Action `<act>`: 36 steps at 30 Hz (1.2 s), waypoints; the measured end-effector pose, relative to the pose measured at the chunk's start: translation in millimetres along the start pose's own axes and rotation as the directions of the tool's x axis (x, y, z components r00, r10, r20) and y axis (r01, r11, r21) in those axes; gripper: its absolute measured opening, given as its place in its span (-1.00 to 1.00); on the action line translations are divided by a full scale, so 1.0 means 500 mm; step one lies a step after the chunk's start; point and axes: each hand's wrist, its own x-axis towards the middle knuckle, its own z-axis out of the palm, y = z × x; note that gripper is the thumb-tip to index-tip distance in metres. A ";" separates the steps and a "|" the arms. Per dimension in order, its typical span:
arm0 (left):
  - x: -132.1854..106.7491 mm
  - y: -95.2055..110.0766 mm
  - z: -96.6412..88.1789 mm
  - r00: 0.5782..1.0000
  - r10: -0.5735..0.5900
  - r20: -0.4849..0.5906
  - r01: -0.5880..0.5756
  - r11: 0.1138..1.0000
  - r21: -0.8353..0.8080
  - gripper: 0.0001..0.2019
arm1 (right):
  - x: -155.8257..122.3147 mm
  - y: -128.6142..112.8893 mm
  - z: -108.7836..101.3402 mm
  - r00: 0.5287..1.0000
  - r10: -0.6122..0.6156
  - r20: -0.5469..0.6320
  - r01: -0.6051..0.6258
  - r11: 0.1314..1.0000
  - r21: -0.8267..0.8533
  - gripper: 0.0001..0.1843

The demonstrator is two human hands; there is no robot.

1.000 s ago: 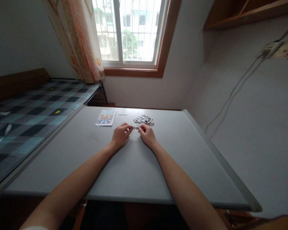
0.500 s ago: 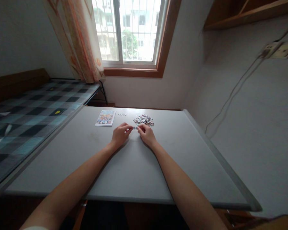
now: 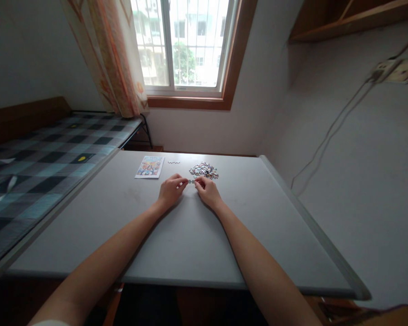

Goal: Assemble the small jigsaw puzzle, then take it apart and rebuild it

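Between my fingertips are small greenish jigsaw puzzle pieces, held just above or on the table; I cannot tell which. My left hand pinches them from the left, fingers closed. From the other side my right hand pinches too, its thumb and forefinger pressed together. Right behind my right hand lies a heap of loose puzzle pieces. A short joined strip of puzzle pieces rests farther back on the left. Beside that strip is a printed picture sheet in bright colours.
The grey-white table has a raised edge along its right side. To the left stands a bed with a checked cover. A window with a curtain is ahead. A cable hangs down the right wall.
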 end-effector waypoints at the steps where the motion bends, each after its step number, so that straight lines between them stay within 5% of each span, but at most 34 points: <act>1: 0.000 0.000 0.000 1.000 -0.002 0.003 0.002 1.000 0.003 -0.85 | 0.000 0.000 0.000 1.000 -0.002 0.002 0.002 1.000 -0.004 -0.83; 36: 0.000 -0.002 0.000 0.999 -0.035 0.035 0.034 0.999 0.015 -0.81 | -0.001 0.004 0.004 1.000 -0.012 -0.014 0.012 1.000 -0.026 -0.85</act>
